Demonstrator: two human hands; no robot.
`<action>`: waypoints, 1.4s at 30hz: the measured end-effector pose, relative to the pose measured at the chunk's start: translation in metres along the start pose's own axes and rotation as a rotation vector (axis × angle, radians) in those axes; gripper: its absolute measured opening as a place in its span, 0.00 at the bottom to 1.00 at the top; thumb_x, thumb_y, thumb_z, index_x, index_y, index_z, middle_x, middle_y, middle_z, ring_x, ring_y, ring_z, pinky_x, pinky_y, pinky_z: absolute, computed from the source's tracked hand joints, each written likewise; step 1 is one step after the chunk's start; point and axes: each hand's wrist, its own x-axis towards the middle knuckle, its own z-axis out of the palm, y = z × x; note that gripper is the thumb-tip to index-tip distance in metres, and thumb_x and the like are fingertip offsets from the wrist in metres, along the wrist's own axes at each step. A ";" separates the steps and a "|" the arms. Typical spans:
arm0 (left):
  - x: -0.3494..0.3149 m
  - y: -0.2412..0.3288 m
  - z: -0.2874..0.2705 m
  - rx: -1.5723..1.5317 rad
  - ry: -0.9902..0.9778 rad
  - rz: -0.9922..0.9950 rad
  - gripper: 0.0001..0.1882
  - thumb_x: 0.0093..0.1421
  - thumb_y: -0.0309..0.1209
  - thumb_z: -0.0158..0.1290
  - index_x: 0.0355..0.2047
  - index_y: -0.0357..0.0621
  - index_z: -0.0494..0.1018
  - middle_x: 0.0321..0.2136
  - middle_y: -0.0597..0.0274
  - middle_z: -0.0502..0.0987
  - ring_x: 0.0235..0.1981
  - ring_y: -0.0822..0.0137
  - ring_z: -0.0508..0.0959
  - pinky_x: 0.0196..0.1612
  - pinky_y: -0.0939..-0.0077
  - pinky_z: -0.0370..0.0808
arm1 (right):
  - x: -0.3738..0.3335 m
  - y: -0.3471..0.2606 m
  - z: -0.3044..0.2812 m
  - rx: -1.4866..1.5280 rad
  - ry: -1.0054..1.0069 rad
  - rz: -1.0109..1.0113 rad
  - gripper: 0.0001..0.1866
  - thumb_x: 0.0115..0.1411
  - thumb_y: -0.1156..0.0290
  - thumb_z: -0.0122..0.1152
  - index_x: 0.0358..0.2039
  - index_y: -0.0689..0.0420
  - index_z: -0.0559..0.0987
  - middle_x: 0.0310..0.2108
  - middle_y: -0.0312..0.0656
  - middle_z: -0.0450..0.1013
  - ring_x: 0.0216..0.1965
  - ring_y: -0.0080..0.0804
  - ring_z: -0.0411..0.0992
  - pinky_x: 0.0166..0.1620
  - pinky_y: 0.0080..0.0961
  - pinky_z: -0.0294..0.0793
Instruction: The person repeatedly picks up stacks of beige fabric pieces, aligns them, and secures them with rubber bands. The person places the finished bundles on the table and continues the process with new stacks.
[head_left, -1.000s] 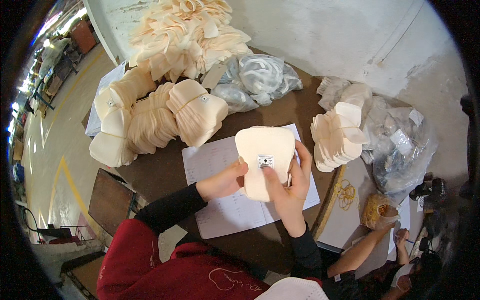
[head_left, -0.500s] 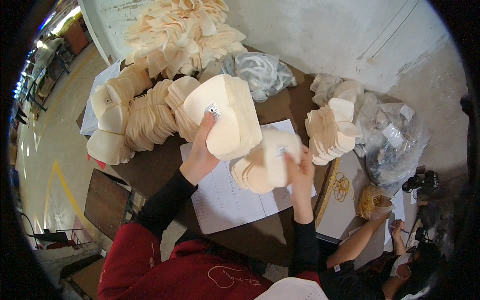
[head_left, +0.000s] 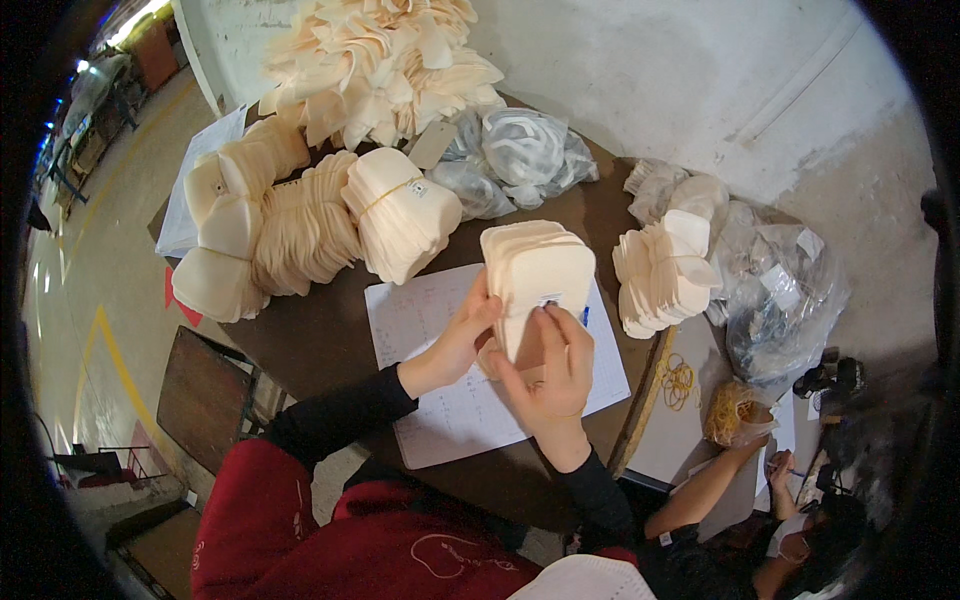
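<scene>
A stack of cream, rounded pads (head_left: 545,265) is held upright between both hands above the open ruled papers (head_left: 425,320). My left hand (head_left: 452,345) grips its left side, fingers partly behind it. My right hand (head_left: 555,375) closes on the lower front, fingertips over a small printed label (head_left: 547,300). Some pad edges show below, between the hands. To the left lies a labelled bundle of like pads (head_left: 405,215) with a yellow band around it. The blue tip of what looks like a pen (head_left: 585,316) shows beside the stack.
More banded pad bundles (head_left: 305,235) lie at left, below a loose heap of pads (head_left: 385,70). Clear plastic bags (head_left: 530,155) sit behind. Another bundle (head_left: 665,270) and a large bag (head_left: 785,290) are at right, near yellow rubber bands (head_left: 677,382). A co-worker's arm (head_left: 710,480) reaches in below.
The thick labelled stack has left my left hand; a similar banded one now lies with the left bundles. My left hand has joined my right on the smaller stack, now more upright.
</scene>
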 end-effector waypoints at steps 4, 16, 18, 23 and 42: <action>0.003 0.002 0.002 0.169 -0.124 0.042 0.47 0.67 0.53 0.48 0.71 0.40 0.34 0.69 0.55 0.45 0.71 0.63 0.43 0.70 0.66 0.43 | -0.007 0.016 -0.005 0.053 0.036 0.101 0.25 0.48 0.71 0.72 0.47 0.65 0.76 0.48 0.51 0.70 0.50 0.48 0.71 0.51 0.37 0.72; 0.000 -0.007 0.001 0.249 -0.227 0.030 0.48 0.66 0.49 0.50 0.70 0.40 0.33 0.68 0.54 0.45 0.70 0.62 0.45 0.70 0.65 0.44 | -0.004 0.019 -0.018 0.208 0.104 0.262 0.13 0.52 0.75 0.68 0.38 0.62 0.76 0.44 0.50 0.71 0.44 0.44 0.73 0.47 0.33 0.73; 0.000 -0.003 0.004 0.247 -0.292 0.090 0.48 0.65 0.44 0.54 0.70 0.40 0.33 0.68 0.54 0.47 0.70 0.63 0.47 0.70 0.65 0.46 | -0.008 0.025 -0.019 0.212 0.110 0.228 0.11 0.54 0.77 0.65 0.38 0.63 0.75 0.43 0.51 0.72 0.44 0.43 0.73 0.46 0.32 0.72; 0.007 -0.002 0.011 0.286 -0.070 0.050 0.49 0.61 0.29 0.58 0.71 0.44 0.35 0.66 0.59 0.51 0.68 0.67 0.52 0.68 0.67 0.53 | -0.018 0.031 -0.015 0.670 0.276 0.390 0.09 0.60 0.73 0.58 0.38 0.65 0.75 0.39 0.45 0.73 0.41 0.33 0.72 0.44 0.27 0.70; 0.010 -0.016 0.012 0.087 -0.149 0.011 0.46 0.60 0.38 0.60 0.69 0.40 0.44 0.64 0.52 0.58 0.65 0.62 0.59 0.66 0.68 0.58 | -0.034 0.083 0.013 0.297 0.255 0.350 0.18 0.63 0.73 0.55 0.53 0.62 0.71 0.59 0.46 0.65 0.60 0.39 0.63 0.61 0.39 0.64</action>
